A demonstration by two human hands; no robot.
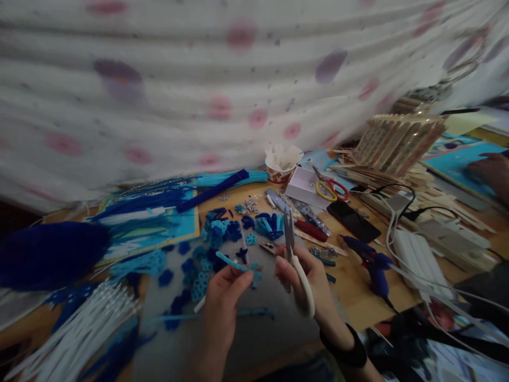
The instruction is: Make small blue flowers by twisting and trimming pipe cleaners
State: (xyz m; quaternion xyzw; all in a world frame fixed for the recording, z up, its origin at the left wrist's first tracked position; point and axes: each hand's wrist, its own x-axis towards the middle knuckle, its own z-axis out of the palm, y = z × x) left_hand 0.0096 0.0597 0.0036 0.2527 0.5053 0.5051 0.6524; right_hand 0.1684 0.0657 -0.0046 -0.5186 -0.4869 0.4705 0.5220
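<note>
Between the thumb and fingers of my left hand (226, 297) is a light-blue pipe cleaner (231, 262), bent at one end into a small flower-like shape. My right hand (308, 270) grips scissors (304, 292) with pale handles, their blades pointing up and away from me. The blades stand apart from the pipe cleaner, to its right. Under both hands lies a grey mat (167, 350). Dark-blue and light-blue fuzzy flowers (201, 284) are spread over its left and far parts. A straight light-blue pipe cleaner (254, 313) lies across the mat near my wrists.
Bundles of blue pipe cleaners (147, 201) and white ones (91, 318) lie to the left. On the right are a glue gun (374, 265), a phone (353, 220), a power strip (421, 260) and loose cables. Another person's hand (491, 172) rests at far right.
</note>
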